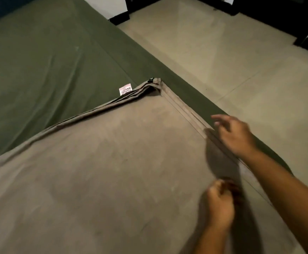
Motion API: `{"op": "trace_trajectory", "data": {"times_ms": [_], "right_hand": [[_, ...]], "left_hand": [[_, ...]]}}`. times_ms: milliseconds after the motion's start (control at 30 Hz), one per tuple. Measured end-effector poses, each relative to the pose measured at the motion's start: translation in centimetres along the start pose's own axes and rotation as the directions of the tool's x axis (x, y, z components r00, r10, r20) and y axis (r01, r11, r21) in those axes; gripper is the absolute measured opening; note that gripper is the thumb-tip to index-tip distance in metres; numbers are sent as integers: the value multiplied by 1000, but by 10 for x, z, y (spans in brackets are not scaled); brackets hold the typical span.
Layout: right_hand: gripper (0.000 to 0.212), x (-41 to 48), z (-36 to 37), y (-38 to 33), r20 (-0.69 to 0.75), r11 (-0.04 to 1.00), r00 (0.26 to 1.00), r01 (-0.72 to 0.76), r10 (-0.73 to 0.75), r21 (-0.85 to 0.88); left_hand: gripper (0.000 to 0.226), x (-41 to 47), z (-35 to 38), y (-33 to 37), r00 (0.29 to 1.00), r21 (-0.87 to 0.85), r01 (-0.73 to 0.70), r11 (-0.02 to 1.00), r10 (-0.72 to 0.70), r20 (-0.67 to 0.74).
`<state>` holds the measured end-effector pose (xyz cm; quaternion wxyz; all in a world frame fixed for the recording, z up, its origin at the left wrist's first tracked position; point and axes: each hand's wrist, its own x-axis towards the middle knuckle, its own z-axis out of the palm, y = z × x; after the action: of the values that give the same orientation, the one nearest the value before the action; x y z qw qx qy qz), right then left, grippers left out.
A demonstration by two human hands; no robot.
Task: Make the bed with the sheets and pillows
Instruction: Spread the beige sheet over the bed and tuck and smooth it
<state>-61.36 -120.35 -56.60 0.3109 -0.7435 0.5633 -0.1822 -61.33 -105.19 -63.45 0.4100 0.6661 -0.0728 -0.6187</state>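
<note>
While we are looking down over both hands, the green sheet (pixel 39 61) is lying spread flat, with its right edge dropping beside the tiled floor (pixel 232 57). We are noting light creases across it.

- Brown sheet (pixel 103 162): lying folded on top of the green sheet, filling the near part of the view. Its far corner is pointing away from us, and stacked layers are showing along both edges that meet there.
- Label (pixel 125 89): white with pink print, sticking out at that far corner and resting on the green sheet.
- Small dark item (pixel 151 80) at the corner tip: we cannot tell what it is.
- Right hand (pixel 235 134): fingers are spreading wide and relaxed, holding nothing, over the brown sheet's right edge where it is meeting the green. Contact is unclear; the hand is blurring.
- Left hand (pixel 221 204): fingers are curling inward, just above the brown sheet near its right edge. With the blur, we cannot tell whether it is pinching cloth.
- Dark furniture (pixel 277 8) is standing across the floor, well apart.
</note>
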Motion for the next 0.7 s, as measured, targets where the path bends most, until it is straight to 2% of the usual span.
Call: {"op": "trace_trajectory", "data": {"times_ms": [33,67,100,133,167,233,300,333,400,533,700], "right_hand": [[33,6,26,-15,124,992,985,123,-117,-42],[38,14,53,-27,233,967,950,234,-206,-97],[45,24,79,-36,351,935,906,311,-237,-170],[51,33,103,-44,429,883,867,388,-253,-265],[55,39,123,-51,474,830,842,444,-257,-339],[55,56,153,-61,464,751,837,500,-291,-431],[54,78,167,-68,456,719,835,517,-307,-463],[54,91,171,-72,464,700,826,535,-319,-472],[54,118,177,-80,481,661,810,567,-337,-491],[56,178,191,-102,522,602,793,591,-314,-537],[55,238,208,-121,492,585,803,587,-336,-560]], "left_hand": [[25,9,-25,20,964,185,-111,976,151,-219],[25,19,-56,43,835,393,-200,897,366,-411],[31,29,-90,65,693,559,-241,793,544,-473],[36,46,-116,77,588,655,-255,711,652,-479],[41,63,-139,90,575,713,-235,660,686,-445],[51,93,-166,109,679,826,-72,559,634,-370],[55,122,-186,128,746,916,34,400,600,-290],[54,133,-195,139,754,935,61,350,597,-273],[52,150,-204,156,750,944,68,323,607,-262],[53,182,-215,196,759,938,75,339,590,-274],[72,211,-251,246,797,962,27,271,576,-184]]}}
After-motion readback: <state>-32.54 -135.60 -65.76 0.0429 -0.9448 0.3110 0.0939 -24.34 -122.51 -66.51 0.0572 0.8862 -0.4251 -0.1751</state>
